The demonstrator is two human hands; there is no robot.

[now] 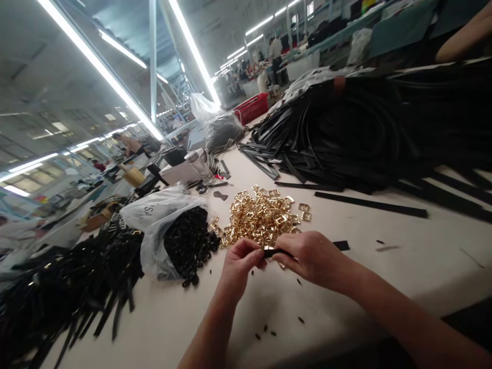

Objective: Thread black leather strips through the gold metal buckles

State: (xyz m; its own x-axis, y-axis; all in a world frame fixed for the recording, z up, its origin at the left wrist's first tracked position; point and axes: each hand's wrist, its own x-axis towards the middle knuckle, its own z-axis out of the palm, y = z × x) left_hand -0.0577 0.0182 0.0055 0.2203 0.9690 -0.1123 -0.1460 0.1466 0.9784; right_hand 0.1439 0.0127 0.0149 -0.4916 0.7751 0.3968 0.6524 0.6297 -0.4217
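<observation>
A black strap [341,245] runs between my hands, its free end showing beyond my right wrist. My left hand [243,261] pinches the strap's near end between thumb and fingers. Close beside it, my right hand [307,256] is closed on the same strap. Whether a buckle sits at the pinched end is hidden by my fingers. Just behind both hands lies a heap of gold buckles [261,212]. To the left, small black pieces [188,243] spill out of a clear plastic bag [154,256].
Long black straps [369,123] are piled at the back right, a single strap [371,204] in front of them. Black straps with gold fittings [77,271] heap at the left. A glass jar [199,166] and red basket [251,107] stand behind. Another person's arm [467,33] shows at upper right.
</observation>
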